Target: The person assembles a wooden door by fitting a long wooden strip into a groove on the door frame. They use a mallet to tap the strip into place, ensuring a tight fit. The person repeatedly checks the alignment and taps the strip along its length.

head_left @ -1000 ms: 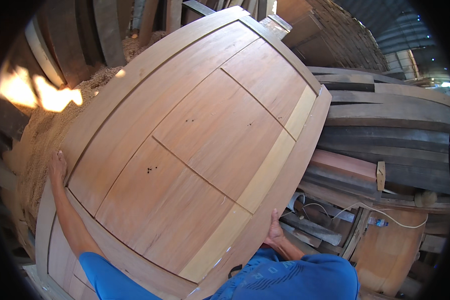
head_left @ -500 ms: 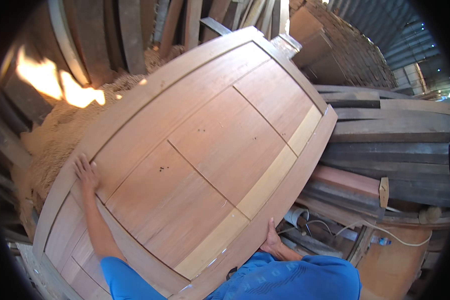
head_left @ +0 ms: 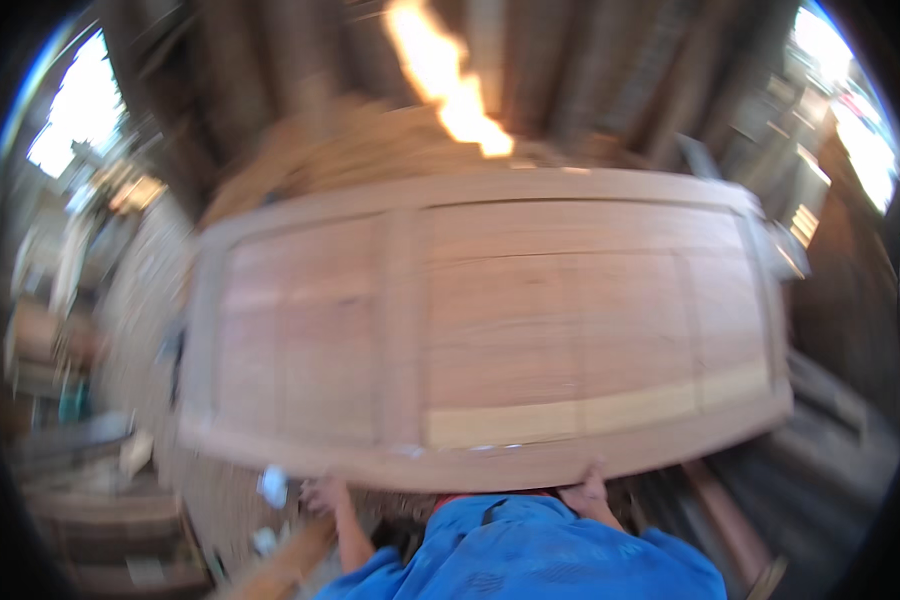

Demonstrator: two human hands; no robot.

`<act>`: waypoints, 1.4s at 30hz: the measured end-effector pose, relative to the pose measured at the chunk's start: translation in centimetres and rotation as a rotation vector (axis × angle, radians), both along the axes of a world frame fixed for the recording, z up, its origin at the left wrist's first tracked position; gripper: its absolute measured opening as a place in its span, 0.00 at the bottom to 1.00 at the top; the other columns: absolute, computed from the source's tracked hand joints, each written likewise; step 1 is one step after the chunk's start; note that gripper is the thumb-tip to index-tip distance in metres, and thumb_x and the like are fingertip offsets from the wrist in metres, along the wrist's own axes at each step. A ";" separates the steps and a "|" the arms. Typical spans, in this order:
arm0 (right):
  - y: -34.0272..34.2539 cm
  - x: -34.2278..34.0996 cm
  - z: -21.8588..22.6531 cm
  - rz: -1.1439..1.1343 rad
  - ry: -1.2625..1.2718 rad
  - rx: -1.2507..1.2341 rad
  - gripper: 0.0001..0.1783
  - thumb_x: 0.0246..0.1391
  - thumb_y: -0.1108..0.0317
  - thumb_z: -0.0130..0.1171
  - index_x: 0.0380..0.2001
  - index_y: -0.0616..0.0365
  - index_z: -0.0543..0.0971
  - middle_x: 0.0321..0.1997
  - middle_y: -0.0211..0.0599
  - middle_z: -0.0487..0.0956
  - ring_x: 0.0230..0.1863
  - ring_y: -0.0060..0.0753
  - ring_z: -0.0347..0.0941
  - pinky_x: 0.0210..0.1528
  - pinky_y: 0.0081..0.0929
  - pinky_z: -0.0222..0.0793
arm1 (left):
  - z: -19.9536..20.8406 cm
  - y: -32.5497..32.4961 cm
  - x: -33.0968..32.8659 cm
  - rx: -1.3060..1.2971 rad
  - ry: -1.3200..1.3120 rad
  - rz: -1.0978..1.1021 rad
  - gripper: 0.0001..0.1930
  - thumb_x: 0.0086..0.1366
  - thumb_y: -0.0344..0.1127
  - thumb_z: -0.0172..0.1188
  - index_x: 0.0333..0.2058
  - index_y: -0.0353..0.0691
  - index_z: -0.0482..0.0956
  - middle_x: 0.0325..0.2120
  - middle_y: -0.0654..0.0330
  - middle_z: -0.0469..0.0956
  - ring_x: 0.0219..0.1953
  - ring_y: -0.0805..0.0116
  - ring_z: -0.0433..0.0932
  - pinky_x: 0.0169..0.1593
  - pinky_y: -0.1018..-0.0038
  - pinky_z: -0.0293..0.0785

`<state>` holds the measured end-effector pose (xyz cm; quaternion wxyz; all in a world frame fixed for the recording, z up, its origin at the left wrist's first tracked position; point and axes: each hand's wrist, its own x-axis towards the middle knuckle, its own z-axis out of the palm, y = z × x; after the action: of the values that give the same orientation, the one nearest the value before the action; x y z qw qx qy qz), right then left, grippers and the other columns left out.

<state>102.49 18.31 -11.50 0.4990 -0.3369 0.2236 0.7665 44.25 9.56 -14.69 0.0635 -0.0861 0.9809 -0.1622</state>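
A large wooden door with a frame and recessed panels lies crosswise in front of me. A pale strip runs along the near side of its larger panel. My right hand grips the near edge right of the middle, thumb on top and fingers hidden beneath. Farther left, my left hand is just below the same edge. Motion smears its fingers, and whether it touches the door cannot be made out.
Sawdust is heaped behind the door, with upright boards beyond. Dark stacked timber is at the right. Blurred wood pieces lie at the left. A bright patch of light falls at the back.
My view has swung left, so the door now appears crosswise. My left hand has left the door's frame and come down to the near edge. The right hand still holds that edge.
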 end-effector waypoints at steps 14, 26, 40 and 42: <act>2.9 6.2 0.8 1.116 -0.490 -0.039 0.30 0.69 0.47 0.38 0.36 0.67 0.76 0.26 0.51 0.80 0.22 0.42 0.75 0.29 0.37 0.77 | 1.2 1.4 11.4 2.179 -0.703 0.673 0.36 0.60 0.55 0.65 0.62 0.45 0.65 0.57 0.55 0.72 0.59 0.51 0.69 0.62 0.47 0.65; 13.6 3.4 -1.7 1.129 -1.719 0.730 0.14 0.60 0.61 0.55 0.36 0.64 0.76 0.28 0.42 0.78 0.25 0.33 0.75 0.27 0.33 0.71 | 1.6 2.8 12.0 2.094 -0.689 0.644 0.42 0.57 0.56 0.69 0.64 0.42 0.62 0.60 0.53 0.69 0.62 0.50 0.67 0.64 0.47 0.63; 23.4 -7.3 4.4 1.203 -2.065 0.910 0.16 0.56 0.60 0.54 0.40 0.63 0.79 0.44 0.53 0.79 0.49 0.54 0.75 0.53 0.46 0.69 | 2.0 1.5 9.3 1.954 -0.758 0.660 0.40 0.60 0.57 0.64 0.64 0.43 0.62 0.60 0.53 0.69 0.62 0.51 0.66 0.65 0.48 0.62; 23.8 -10.3 5.1 1.253 -2.199 1.218 0.12 0.58 0.68 0.50 0.39 0.57 0.82 0.51 0.46 0.78 0.55 0.50 0.71 0.56 0.43 0.69 | 1.1 0.3 7.4 2.048 -0.854 0.773 0.38 0.61 0.57 0.63 0.64 0.45 0.63 0.60 0.53 0.69 0.62 0.50 0.66 0.66 0.48 0.60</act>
<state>92.22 42.12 -6.42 0.0624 -0.5328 -0.8241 0.1821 51.70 9.84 -13.58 0.4720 -0.2254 0.4614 0.7166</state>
